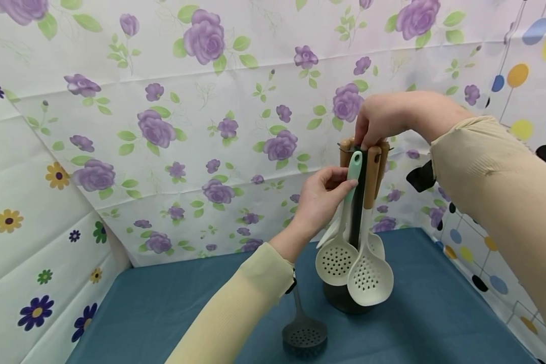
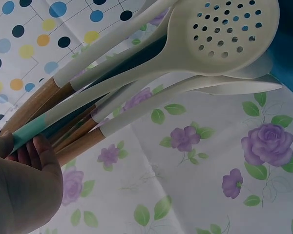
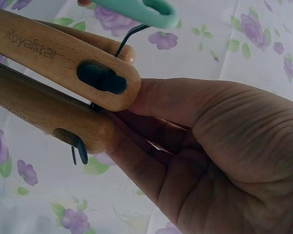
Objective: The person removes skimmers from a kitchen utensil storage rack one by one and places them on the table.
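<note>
In the head view a dark utensil stand (image 1: 346, 298) carries hanging kitchen tools around its post. My left hand (image 1: 320, 197) pinches the mint-green handle of a white skimmer (image 1: 336, 260), thumb in front and fingers behind. The same skimmer (image 2: 229, 34) hangs bowl-down, its handle's holed end beside a black hook (image 3: 132, 36) of the stand. My right hand (image 1: 391, 119) reaches from above and grips the stand's top, its fingertips partly hidden behind wooden handle ends (image 3: 107, 85). A wooden-handled white skimmer (image 1: 369, 278) hangs just right of the green-handled one.
A dark grey skimmer (image 1: 305, 333) is on the blue tablecloth (image 1: 182, 308) left of the stand, its handle partly behind my left sleeve. More white tools with wooden handles (image 2: 80, 139) hang behind. Flowered sheeting (image 1: 186, 126) rises at the back, dotted sheeting (image 1: 487, 242) at the right.
</note>
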The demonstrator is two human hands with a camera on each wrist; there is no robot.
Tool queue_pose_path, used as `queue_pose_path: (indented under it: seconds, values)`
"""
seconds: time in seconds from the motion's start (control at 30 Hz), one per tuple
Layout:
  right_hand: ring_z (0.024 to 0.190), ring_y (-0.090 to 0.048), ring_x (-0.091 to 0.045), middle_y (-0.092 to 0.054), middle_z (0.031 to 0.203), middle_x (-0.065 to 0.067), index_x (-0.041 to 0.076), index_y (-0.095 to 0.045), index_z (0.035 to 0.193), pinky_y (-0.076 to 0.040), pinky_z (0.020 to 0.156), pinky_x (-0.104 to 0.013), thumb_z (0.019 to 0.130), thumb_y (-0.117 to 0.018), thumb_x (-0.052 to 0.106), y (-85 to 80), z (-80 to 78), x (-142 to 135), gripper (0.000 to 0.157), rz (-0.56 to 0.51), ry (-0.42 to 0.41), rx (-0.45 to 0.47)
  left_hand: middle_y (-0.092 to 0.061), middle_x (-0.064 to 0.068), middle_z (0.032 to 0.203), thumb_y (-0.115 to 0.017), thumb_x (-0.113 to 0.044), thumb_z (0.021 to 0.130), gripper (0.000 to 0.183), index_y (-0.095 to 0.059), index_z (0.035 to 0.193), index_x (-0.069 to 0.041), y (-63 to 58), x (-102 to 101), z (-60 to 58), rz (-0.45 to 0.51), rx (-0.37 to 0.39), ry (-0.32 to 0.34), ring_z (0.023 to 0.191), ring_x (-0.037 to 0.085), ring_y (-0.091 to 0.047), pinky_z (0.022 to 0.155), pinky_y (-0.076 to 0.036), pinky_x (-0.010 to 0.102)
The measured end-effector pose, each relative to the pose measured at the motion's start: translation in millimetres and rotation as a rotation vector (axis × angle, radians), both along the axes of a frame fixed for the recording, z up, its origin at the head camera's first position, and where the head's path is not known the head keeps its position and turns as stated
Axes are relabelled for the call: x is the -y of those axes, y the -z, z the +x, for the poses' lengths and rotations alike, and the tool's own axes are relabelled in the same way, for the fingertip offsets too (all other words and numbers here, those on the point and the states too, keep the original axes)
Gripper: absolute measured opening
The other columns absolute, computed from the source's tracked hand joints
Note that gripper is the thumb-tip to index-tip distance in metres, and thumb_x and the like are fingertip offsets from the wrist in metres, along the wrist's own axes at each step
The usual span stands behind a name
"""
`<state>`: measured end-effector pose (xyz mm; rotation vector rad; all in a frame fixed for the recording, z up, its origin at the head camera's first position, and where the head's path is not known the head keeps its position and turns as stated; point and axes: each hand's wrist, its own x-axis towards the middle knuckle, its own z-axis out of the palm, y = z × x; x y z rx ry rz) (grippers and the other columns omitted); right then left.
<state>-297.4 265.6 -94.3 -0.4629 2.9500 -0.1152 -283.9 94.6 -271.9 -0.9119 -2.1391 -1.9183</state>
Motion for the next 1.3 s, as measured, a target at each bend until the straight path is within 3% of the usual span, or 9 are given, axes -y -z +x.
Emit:
queue_pose_path:
  seconds: [0.37,1.0,1.3]
  values:
    - [0.092,-0.067,-0.025,-0.074,0.103,-0.01,-0.001,-0.076,0.115,-0.056,0.08,-0.046,0.094,-0.07,0.009,-0.8,0.7,0,0.024,0.006,-0.005,0.001,-0.071,-0.005,0.102,-0.074,-0.018,0.098,0.018,-0.076,0.115,-0.014,7.0,11,2.4,0.064,-0.023,0.012,0.091,0.011,-0.066,0.081,-0.055,0.028]
    - [0.09,-0.068,-0.024,-0.073,0.105,-0.012,-0.001,-0.075,0.115,-0.057,0.082,-0.047,0.094,-0.07,0.008,-0.1,1.1,2,0.024,-0.001,-0.001,0.004,-0.073,-0.001,0.101,-0.074,-0.018,0.097,0.024,-0.076,0.12,-0.01,12.4,41,-2.4,0.026,0.029,-0.034,0.091,0.012,-0.067,0.076,-0.055,0.027]
    - [0.094,-0.068,-0.025,-0.073,0.108,-0.014,-0.003,-0.074,0.117,-0.057,0.084,-0.048,0.095,-0.069,0.007,0.2,-0.7,0,0.025,-0.005,-0.007,0.013,-0.073,0.003,0.105,-0.073,-0.022,0.099,0.027,-0.075,0.121,-0.008,16.6,60,-6.8,0.0,0.036,-0.069,0.095,0.016,-0.068,0.083,-0.058,0.031]
